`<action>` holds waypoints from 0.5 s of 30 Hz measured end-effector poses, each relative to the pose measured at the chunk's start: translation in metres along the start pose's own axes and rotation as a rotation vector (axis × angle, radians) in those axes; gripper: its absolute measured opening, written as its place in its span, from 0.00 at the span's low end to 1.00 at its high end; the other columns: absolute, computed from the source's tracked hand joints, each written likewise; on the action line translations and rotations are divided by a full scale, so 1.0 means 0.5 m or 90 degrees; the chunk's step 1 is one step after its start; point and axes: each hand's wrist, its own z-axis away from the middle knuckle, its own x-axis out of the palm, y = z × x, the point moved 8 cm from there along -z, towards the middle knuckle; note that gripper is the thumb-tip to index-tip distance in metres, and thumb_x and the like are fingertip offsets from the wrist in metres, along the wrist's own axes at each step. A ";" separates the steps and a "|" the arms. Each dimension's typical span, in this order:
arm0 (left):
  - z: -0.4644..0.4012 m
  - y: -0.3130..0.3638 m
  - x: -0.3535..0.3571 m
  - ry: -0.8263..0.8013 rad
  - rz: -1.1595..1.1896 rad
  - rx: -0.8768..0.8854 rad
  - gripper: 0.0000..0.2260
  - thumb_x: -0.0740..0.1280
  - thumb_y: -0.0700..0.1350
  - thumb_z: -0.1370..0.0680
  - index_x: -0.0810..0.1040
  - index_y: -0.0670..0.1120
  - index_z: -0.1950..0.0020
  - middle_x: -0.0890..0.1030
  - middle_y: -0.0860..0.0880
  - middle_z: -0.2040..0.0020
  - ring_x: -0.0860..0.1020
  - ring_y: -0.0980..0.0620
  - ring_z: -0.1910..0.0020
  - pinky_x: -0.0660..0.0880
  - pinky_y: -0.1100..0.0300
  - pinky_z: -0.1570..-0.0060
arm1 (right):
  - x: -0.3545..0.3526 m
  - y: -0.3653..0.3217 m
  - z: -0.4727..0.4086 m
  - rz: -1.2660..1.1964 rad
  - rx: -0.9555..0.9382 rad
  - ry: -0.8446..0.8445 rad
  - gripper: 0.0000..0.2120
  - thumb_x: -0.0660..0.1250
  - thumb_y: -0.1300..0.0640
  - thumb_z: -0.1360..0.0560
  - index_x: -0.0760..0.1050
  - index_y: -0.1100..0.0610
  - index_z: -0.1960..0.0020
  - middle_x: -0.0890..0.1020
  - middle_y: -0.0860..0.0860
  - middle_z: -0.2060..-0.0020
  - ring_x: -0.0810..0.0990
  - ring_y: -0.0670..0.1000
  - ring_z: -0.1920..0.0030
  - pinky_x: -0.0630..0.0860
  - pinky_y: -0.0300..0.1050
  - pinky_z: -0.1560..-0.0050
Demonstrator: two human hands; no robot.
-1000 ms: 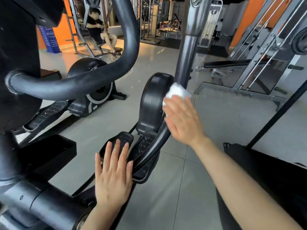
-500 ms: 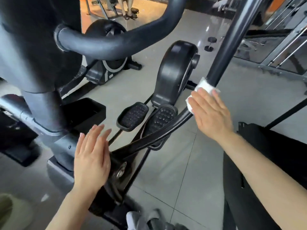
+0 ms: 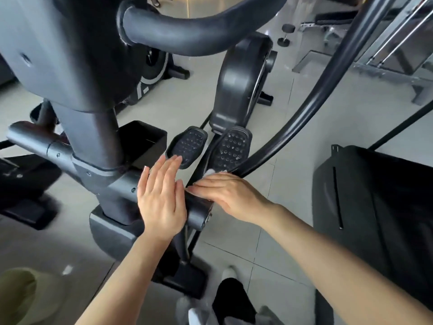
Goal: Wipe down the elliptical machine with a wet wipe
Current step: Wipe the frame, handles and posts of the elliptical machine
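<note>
Your wet wipe (image 3: pixel 212 172) is a soft, limp, light scrap that will bunch and slide on smooth painted metal, so keep it pinned flat under your palm instead of pinching a corner. Only a small white edge of it peeks out past your right hand (image 3: pixel 230 195), at the bottom of the curved swing arm (image 3: pixel 302 113), just beside the right pedal (image 3: pixel 230 146). The elliptical machine (image 3: pixel 93 127) itself looks heavy and rigid; judging by its bulk, it should not shift under wiping pressure. The fingers of your right hand lie together, nearly straight, pressing the wipe down by the end of the cross tube (image 3: pixel 196 207). Your left hand (image 3: pixel 161 198) has its fingers straight and slightly spread, holding nothing; whether it touches the tube, I cannot tell.
</note>
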 end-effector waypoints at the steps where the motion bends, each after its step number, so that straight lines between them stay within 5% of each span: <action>1: 0.001 -0.002 0.000 0.001 0.001 0.004 0.19 0.53 0.42 0.20 0.74 0.40 0.32 0.78 0.46 0.35 0.72 0.45 0.30 0.63 0.45 0.30 | -0.001 0.010 0.005 0.017 -0.003 -0.006 0.15 0.60 0.58 0.20 0.78 0.54 0.36 0.82 0.50 0.41 0.79 0.51 0.40 0.69 0.42 0.36; 6: 0.006 -0.002 -0.002 -0.005 0.018 -0.004 0.19 0.53 0.41 0.20 0.73 0.40 0.32 0.78 0.45 0.35 0.71 0.44 0.30 0.64 0.45 0.31 | -0.090 0.132 0.079 0.145 0.095 0.053 0.17 0.69 0.64 0.26 0.80 0.53 0.38 0.82 0.47 0.43 0.80 0.52 0.43 0.71 0.47 0.36; 11: 0.006 -0.007 -0.003 -0.045 0.019 -0.032 0.19 0.55 0.42 0.20 0.73 0.39 0.32 0.76 0.42 0.34 0.71 0.42 0.30 0.63 0.44 0.30 | -0.180 0.209 0.112 0.274 0.130 0.090 0.15 0.58 0.58 0.22 0.82 0.55 0.45 0.83 0.48 0.47 0.80 0.53 0.44 0.60 0.43 0.29; 15: 0.012 0.040 -0.022 -0.029 -0.060 -0.021 0.17 0.62 0.40 0.23 0.75 0.39 0.35 0.77 0.39 0.35 0.72 0.40 0.34 0.65 0.44 0.33 | -0.208 0.219 0.140 0.281 0.126 0.205 0.12 0.59 0.62 0.21 0.82 0.57 0.47 0.83 0.50 0.45 0.78 0.52 0.40 0.63 0.45 0.28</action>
